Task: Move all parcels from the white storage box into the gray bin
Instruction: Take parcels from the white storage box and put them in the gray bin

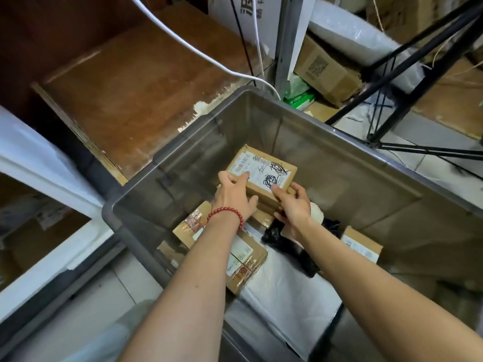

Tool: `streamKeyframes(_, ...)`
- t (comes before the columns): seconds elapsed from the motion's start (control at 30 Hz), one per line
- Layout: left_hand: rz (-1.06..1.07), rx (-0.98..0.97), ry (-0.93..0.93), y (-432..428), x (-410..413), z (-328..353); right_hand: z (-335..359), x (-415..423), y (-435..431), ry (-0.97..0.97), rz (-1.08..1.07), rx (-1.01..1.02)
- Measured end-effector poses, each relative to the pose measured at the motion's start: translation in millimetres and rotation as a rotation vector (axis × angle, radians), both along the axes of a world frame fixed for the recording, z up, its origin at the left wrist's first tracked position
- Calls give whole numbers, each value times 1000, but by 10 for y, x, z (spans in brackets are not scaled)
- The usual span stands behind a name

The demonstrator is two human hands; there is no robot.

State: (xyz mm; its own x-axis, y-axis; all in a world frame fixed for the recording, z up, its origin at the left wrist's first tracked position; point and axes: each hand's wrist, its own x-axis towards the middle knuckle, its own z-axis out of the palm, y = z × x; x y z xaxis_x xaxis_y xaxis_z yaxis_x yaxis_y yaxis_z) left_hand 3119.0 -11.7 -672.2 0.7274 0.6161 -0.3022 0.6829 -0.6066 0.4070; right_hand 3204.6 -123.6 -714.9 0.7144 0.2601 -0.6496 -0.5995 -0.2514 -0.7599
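Observation:
Inside the gray bin (339,142) I hold a small cardboard parcel (264,169) with a white label and black scribbles. My left hand (234,197), with a red bead bracelet on the wrist, grips its near left corner. My right hand (294,205) grips its near right edge. The parcel sits tilted above other parcels. Below lie a taped cardboard parcel (245,262), a black bag parcel (290,246), a white bag parcel (285,299) and a small box (362,244) at the right. The white storage box (52,178) stands at the left, with brown parcels dimly seen inside.
A brown wooden board (136,82) lies behind the bin. White and black cables (183,40) hang across the top. Black metal stand legs (407,64) cross at the upper right, above cardboard boxes (324,69) and bubble wrap.

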Motion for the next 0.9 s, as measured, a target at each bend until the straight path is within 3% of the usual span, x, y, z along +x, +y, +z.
streamKeyframes(0.13,85,-166,-88,99,2,-2,4,-3,4,-138,139,-57)
streamKeyframes(0.23,14,-211,-83,127,1,34,69,-27,-30,-205,230,-77)
streamKeyframes(0.33,-100,-74,59,117,-120,77,153,-86,-161,-280,386,-98)
streamKeyframes(0.4,-109,49,119,71,-221,142,263,-122,-254,-432,521,-187)
streamKeyframes(0.63,-143,417,131,-157,-596,605,857,-214,-262,-923,821,-449)
streamKeyframes(0.9,106,466,-32,-112,-1476,1128,1414,-784,5,-1251,1037,-441)
